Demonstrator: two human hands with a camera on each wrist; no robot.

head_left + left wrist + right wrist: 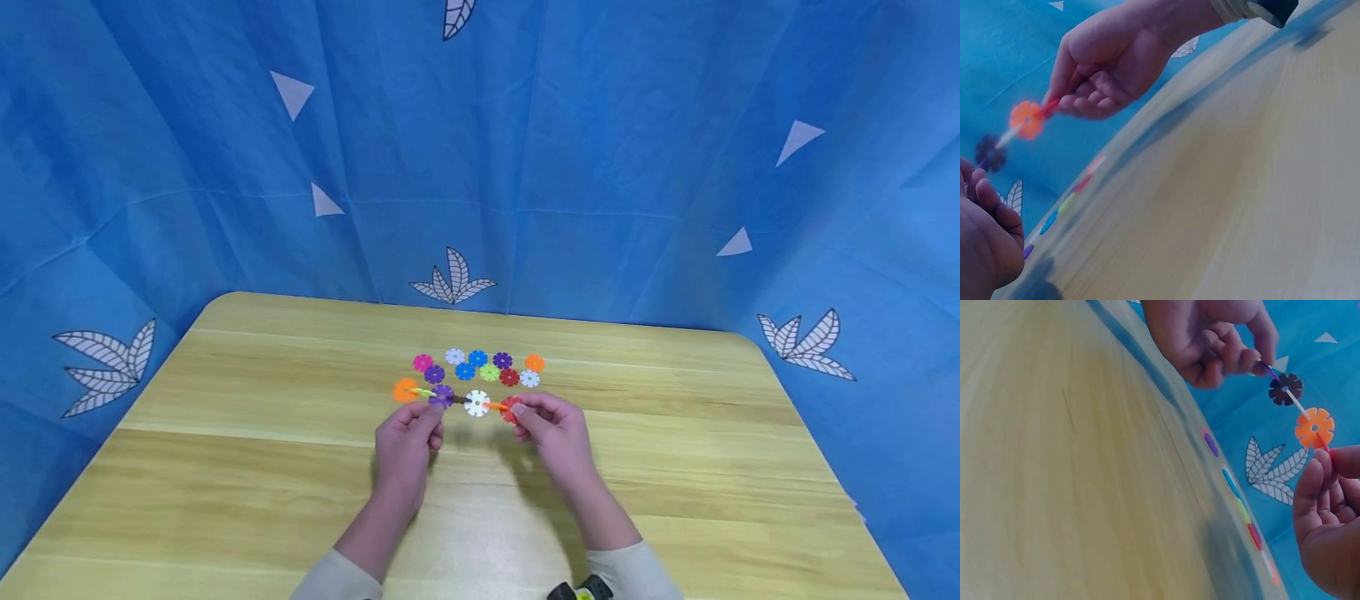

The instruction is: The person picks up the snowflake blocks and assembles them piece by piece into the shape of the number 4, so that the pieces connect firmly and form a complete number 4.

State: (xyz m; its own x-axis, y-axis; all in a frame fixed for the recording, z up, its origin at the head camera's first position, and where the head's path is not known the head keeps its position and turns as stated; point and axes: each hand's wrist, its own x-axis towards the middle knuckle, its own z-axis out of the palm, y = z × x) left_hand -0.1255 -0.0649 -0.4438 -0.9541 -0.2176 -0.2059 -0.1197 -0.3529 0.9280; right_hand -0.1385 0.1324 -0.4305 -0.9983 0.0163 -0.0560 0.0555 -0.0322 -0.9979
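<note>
A chain of notched plastic snowflake discs hangs between both hands, held above the table. My left hand (407, 442) pinches the purple disc (441, 392) between thumb and fingers. Left of that, a yellow-green disc (424, 392) seen edge-on joins an orange end disc (405, 389). Toward the right come a dark brown disc (1285, 392), a white disc (477, 403) and another orange disc (1314, 429), slotted together at angles. At the right end, my right hand (558, 437) pinches the red disc (507, 410), partly covered by the fingers.
Several loose discs lie on the wooden table (675, 467) just beyond the chain, among them a pink disc (423, 362), a light green disc (490, 372) and a dark red disc (509, 377). A blue patterned cloth (600, 150) hangs behind the table's far edge.
</note>
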